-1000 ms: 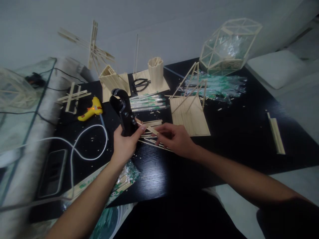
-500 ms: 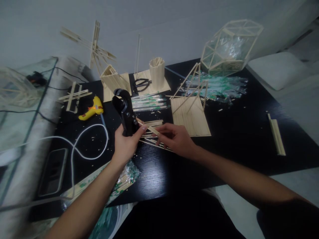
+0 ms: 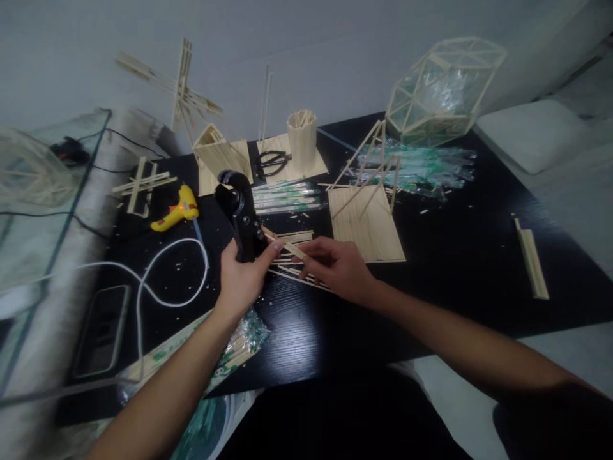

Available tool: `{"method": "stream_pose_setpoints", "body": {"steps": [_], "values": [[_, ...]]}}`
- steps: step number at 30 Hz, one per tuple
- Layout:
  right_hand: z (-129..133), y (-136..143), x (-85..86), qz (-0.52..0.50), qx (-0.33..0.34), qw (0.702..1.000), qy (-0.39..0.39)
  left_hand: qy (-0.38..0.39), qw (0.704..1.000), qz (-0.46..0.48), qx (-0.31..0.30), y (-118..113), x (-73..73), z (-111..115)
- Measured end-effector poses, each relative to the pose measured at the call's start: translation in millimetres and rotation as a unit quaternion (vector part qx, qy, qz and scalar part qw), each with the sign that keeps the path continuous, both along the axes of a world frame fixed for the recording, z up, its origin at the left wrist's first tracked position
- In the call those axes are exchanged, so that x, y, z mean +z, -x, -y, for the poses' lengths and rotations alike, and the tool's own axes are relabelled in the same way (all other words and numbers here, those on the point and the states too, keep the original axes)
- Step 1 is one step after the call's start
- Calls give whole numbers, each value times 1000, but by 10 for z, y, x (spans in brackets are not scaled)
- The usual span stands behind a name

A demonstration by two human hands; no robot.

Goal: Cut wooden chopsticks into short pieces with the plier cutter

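My left hand (image 3: 244,273) is closed around the handle of a black pipe cutter (image 3: 245,220), whose curved jaw points up and away from me. Its thumb also touches the left end of a short wooden stick piece (image 3: 293,250). My right hand (image 3: 338,268) pinches the other end of that piece between thumb and fingers. Beneath both hands lie several loose wooden sticks (image 3: 299,237) on the black table. Just beyond them, a flat stick panel (image 3: 366,223) carries slanted sticks standing up from it.
A yellow glue gun (image 3: 177,209) lies left, near a looped white cable (image 3: 173,305). Black scissors (image 3: 272,163) rest beside a stick cup (image 3: 302,140). Wrapped stick packs (image 3: 287,198) lie behind the hands. A small stick bundle (image 3: 532,264) is at right, a phone-like object (image 3: 103,329) at left.
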State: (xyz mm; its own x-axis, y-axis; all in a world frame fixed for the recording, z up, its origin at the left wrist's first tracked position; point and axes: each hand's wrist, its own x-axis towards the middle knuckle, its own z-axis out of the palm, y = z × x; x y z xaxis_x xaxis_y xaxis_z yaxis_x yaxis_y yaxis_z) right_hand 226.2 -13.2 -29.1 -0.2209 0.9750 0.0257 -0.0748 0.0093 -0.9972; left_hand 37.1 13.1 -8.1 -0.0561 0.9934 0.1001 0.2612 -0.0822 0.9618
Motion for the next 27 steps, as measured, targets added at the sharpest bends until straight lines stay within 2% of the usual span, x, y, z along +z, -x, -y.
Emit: {"method": "stream_pose_setpoints", "body": {"steps": [17,27], "values": [[-5,3,-7,-11,3,1000,18,0,1000,10,-5,19,-42,-11],[-6,-11,11,13,-1,1000,-14,16,1000,-5,1,12,-30,-17]]}}
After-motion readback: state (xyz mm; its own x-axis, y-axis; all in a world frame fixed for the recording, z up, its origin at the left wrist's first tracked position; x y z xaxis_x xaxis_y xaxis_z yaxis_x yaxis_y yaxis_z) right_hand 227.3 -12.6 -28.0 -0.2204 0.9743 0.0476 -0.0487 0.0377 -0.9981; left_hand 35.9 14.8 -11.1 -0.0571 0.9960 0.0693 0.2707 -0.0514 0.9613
